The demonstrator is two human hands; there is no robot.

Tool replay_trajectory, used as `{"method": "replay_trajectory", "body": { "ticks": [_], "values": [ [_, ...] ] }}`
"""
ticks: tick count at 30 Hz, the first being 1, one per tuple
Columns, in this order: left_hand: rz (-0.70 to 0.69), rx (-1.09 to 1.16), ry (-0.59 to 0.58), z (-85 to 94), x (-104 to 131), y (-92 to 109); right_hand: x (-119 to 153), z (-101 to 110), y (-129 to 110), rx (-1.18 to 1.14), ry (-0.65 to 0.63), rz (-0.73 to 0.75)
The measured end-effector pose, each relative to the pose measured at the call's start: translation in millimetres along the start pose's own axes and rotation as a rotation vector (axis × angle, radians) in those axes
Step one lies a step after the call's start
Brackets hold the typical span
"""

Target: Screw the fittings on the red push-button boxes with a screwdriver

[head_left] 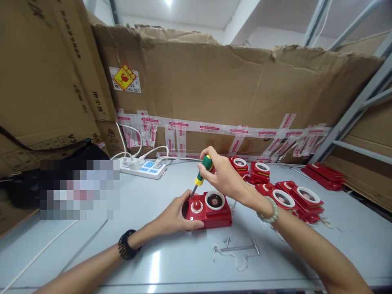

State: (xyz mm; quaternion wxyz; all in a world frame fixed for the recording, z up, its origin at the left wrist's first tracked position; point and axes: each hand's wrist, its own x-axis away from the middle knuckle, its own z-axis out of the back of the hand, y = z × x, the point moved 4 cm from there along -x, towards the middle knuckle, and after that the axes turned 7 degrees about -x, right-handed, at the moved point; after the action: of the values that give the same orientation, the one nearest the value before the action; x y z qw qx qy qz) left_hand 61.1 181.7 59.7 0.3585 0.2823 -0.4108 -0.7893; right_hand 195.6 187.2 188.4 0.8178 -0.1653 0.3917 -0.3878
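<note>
A red device with a round black window in a white ring and a small red dome lies on the table in front of me. My left hand grips its left end, thumb along the front side and fingers at the far side. Above it, my right hand is closed around the green and yellow handle of a screwdriver. The screwdriver slants down, its tip at the device's far left corner. Whether the tip sits in a screw is too small to tell.
Several similar red devices stand to the right, near my right forearm. A metal T-shaped rod with string lies in front. A white power strip with cables sits at the back left. Cardboard walls off the rear.
</note>
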Motion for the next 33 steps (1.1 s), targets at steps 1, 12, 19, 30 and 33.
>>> {"method": "replay_trajectory", "body": {
  "ticks": [1, 12, 19, 30, 33],
  "values": [
    [0.005, -0.006, -0.001, -0.1, 0.0, -0.2, 0.7, 0.1, -0.5, 0.002, -0.003, 0.002],
    [-0.015, 0.08, -0.04, -2.0, 0.3, -1.4, 0.4, 2.1, -5.3, 0.039, -0.004, 0.019],
    [-0.036, 0.007, -0.01, -0.6, -1.0, -4.1, 0.6, -0.4, -7.4, -0.021, 0.003, 0.037],
    [-0.024, -0.009, 0.001, -0.9, -0.7, -2.9, -1.7, -1.9, -1.2, -0.015, 0.006, 0.015],
    [-0.019, 0.006, -0.004, -0.9, -0.9, -3.7, -1.9, -1.0, -1.1, -0.005, 0.014, 0.004]
  ]
}}
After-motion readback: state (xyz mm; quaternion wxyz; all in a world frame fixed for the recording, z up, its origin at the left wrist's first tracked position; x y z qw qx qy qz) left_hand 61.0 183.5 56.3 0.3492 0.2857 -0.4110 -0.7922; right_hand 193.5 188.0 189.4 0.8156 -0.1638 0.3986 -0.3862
